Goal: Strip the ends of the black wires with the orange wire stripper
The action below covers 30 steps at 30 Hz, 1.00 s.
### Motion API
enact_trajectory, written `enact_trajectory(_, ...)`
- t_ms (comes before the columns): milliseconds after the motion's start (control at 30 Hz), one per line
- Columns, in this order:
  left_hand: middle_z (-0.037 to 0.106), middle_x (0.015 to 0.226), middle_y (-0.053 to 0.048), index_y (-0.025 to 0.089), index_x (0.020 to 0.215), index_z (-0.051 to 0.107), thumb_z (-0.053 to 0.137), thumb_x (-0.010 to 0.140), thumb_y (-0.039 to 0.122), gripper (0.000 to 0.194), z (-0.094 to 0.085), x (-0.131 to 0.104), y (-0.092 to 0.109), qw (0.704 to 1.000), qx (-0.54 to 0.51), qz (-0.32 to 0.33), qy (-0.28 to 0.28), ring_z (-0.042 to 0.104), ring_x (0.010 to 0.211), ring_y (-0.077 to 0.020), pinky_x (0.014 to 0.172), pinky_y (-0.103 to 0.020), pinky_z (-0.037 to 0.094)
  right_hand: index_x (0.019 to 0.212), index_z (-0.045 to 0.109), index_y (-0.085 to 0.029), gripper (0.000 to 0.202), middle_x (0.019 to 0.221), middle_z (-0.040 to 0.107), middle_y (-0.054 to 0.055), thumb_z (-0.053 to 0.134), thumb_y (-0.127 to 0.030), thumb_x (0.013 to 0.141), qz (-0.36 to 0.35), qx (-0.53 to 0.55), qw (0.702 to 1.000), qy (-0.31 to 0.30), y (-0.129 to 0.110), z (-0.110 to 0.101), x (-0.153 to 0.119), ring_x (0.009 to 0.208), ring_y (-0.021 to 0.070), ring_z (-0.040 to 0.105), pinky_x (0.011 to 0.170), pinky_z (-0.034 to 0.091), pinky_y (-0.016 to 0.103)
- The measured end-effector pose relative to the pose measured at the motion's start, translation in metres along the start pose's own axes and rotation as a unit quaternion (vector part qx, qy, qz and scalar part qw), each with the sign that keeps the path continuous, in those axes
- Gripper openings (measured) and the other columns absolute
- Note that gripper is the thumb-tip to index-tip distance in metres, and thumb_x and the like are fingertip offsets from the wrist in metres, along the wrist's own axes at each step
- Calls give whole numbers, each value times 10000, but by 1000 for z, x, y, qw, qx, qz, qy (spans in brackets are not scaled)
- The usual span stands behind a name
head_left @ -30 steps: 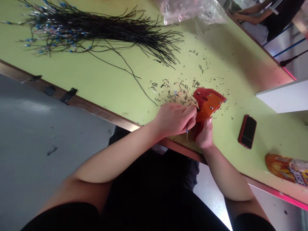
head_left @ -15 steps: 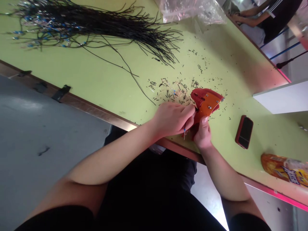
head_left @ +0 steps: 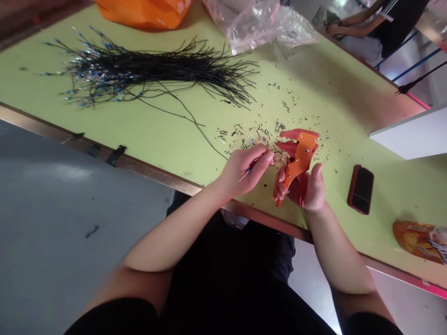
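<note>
My left hand [head_left: 247, 171] is pinched on a short piece of wire [head_left: 247, 171] with a blue bead-like part, just left of the tool. My right hand [head_left: 309, 188] holds an orange and red wire stripper [head_left: 303, 151], its handles spread and its jaws apart, with the thumb lifted off. Black and copper-coloured scraps [head_left: 258, 135] lie on the table behind and between the hands. Farther back on the left lies a big bundle of black wires [head_left: 157, 67] with blue parts at their left ends. One loose wire [head_left: 188, 111] reaches toward my left hand.
The green table [head_left: 139, 130] has its front edge below my hands. A phone [head_left: 361, 190] and an orange packaged item [head_left: 421, 239] lie to the right. At the back are an orange bag [head_left: 143, 13] and clear plastic bags [head_left: 254, 25]. A white panel [head_left: 410, 132] stands right; a person [head_left: 370, 28] sits beyond.
My left hand has drawn back leftward from the stripper with the wire piece. The stripper has opened, and my right thumb has come away from it. The view has shifted.
</note>
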State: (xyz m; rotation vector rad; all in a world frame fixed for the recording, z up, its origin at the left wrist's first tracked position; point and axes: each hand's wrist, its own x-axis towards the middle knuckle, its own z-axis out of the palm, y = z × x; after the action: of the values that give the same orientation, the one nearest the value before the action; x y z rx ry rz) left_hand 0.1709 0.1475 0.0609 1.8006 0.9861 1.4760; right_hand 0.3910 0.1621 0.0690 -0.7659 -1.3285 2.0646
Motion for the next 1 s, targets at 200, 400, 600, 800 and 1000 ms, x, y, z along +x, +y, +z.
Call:
enact_trajectory(200, 389, 581, 91, 216, 839, 592, 497, 1150, 458, 405, -1, 0, -7, 995, -86, -53, 4, 387, 486, -76, 521, -250, 343, 1000, 755, -188, 859, 704, 702, 35, 528, -1005, 863, 37, -17, 997, -58, 0, -10, -8, 585, 207, 703, 597, 642, 361)
enact_trajectory(400, 485, 600, 67, 218, 811, 567, 439, 1153, 549, 493, -2, -1, -10, 998, -33, -50, -17, 440, 483, -79, 523, -251, 380, 975, 756, -182, 867, 688, 715, 39, 565, -1015, 827, 48, -10, 997, -55, 0, -11, -7, 580, 215, 711, 604, 657, 365)
enact_trajectory(600, 586, 666, 8, 220, 742, 510, 271, 1102, 777, 705, -2, -2, -18, 998, 7, -61, -17, 537, 568, -111, 555, -273, 415, 1015, 769, -182, 818, 771, 762, 59, 516, -955, 925, 39, -39, 996, -74, 3, -14, -8, 647, 200, 757, 620, 655, 324)
enact_trajectory(800, 468, 564, 40, 237, 763, 487, 184, 1035, 889, 769, 0, -5, -29, 996, 56, -62, -2, 467, 508, -132, 502, -296, 319, 998, 753, -183, 747, 745, 765, 54, 549, -901, 961, 44, -66, 995, -68, 6, -9, -7, 653, 201, 766, 564, 599, 288)
enact_trajectory(1000, 517, 615, 26, 238, 793, 505, 147, 1051, 861, 764, 3, -6, -34, 999, 6, -48, 4, 506, 548, -136, 535, -292, 382, 985, 750, -196, 705, 750, 745, 39, 605, -885, 943, 27, -56, 997, -44, 6, -6, -7, 621, 186, 733, 546, 592, 285)
